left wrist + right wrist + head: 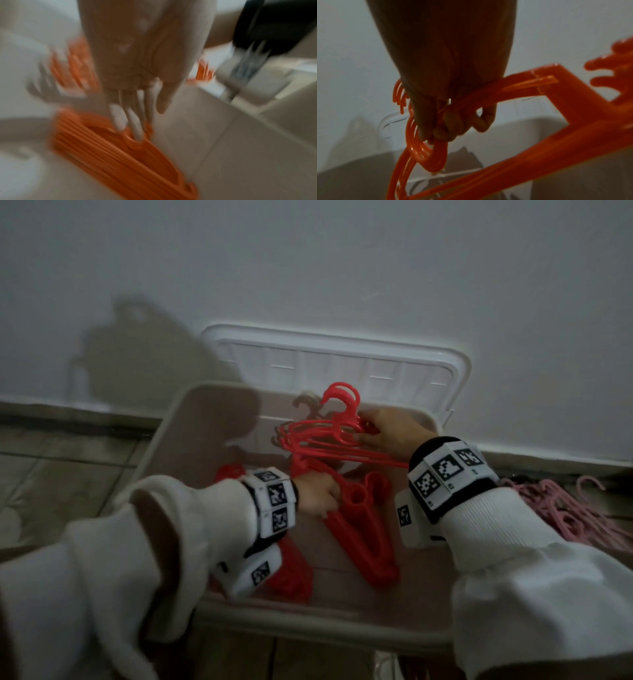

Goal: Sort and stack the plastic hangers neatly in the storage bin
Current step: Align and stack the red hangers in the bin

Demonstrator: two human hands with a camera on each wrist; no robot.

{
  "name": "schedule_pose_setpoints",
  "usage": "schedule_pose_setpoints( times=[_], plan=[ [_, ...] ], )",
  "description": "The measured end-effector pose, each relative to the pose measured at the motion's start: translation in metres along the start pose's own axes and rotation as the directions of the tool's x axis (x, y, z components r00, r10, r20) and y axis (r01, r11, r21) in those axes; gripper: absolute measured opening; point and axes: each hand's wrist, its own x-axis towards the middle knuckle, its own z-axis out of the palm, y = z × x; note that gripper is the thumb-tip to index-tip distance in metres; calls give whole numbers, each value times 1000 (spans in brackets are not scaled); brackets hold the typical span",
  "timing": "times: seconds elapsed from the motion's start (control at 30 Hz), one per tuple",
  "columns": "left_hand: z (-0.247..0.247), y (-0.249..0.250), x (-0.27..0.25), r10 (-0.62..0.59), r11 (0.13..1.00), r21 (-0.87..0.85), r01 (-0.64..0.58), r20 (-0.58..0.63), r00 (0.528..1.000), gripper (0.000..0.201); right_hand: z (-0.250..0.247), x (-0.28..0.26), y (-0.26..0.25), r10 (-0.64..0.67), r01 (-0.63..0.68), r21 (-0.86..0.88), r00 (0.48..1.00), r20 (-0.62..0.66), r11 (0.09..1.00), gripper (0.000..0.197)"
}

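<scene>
Several thin red hangers (329, 436) are bunched in my right hand (390, 433), held above the far end of the storage bin (164, 440). My fingers (448, 128) curl round the bundle just below its hooks, which point up toward the wall. Below them, a stack of thicker red hangers (363, 529) lies on the bin floor. My left hand (317, 496) reaches down onto the upper end of that stack; the left wrist view is blurred, but my fingers (135, 121) look fairly straight, their tips touching the plastic. More red hangers (291, 577) lie under my left wrist. Behind the bin, its clear lid (342, 361) leans against the white wall. A heap of pink hangers (561, 501) sits on the floor to my right, outside the bin.
</scene>
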Motion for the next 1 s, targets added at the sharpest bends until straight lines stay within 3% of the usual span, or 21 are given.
schedule_pose_setpoints(
  times=[0.1, 0.17, 0.2, 0.27, 0.33, 0.43, 0.5, 0.57, 0.67, 0.7, 0.77, 0.8, 0.9, 1.0],
  plan=[
    [-37, -35, -37, -34, 983, -183, 28, -31, 999, 20, 9, 3, -15, -54, 52, 45, 997, 49, 998, 35],
    [-66, -56, -64, -78, 962, -270, 30, -168, 983, 15, 18, 8, -25, -57, 56, 7, 994, 89, 998, 35],
    [-79, -66, -76, -112, 975, -217, 51, -280, 954, 16, 24, 12, -30, -57, 60, -22, 993, 105, 998, 33],
    [-100, -84, -97, -143, 990, -57, 133, -526, 839, 25, 31, 19, -41, -44, 56, -102, 992, 119, 993, 26],
    [-109, -100, -112, -172, 966, 39, 255, -639, 750, 35, 34, 25, -54, -31, 61, -234, 991, 131, 970, 40],
    [-104, -119, -116, -273, 902, 130, 411, -566, 778, 58, 31, 32, -76, -42, 119, -468, 984, 171, 876, 44],
    [-96, -125, -114, -307, 911, 76, 404, -527, 792, 59, 29, 41, -90, -111, 191, -602, 979, 169, 776, 35],
    [-89, -130, -112, -304, 923, 42, 384, -533, 789, 60, 30, 49, -106, -172, 242, -748, 970, 172, 618, 31],
    [-83, -142, -115, -281, 940, 16, 342, -535, 797, 69, 43, 66, -129, -207, 369, -813, 929, 306, 450, 30],
    [-82, -147, -116, -266, 946, 18, 323, -523, 809, 72, 50, 73, -135, -216, 417, -788, 909, 357, 453, 31],
    [-80, -156, -120, -233, 957, 34, 287, -496, 836, 72, 64, 86, -145, -170, 446, -660, 882, 440, 604, 44],
    [-79, -159, -121, -219, 963, 32, 268, -485, 847, 71, 73, 91, -148, -147, 461, -628, 862, 486, 627, 51],
    [-78, -164, -125, -190, 977, 1, 214, -457, 869, 71, 103, 103, -149, -149, 553, -675, 815, 561, 489, 34],
    [-76, -167, -124, -177, 984, -44, 176, -438, 882, 70, 139, 110, -146, -153, 621, -653, 765, 626, 434, 29]
  ],
)
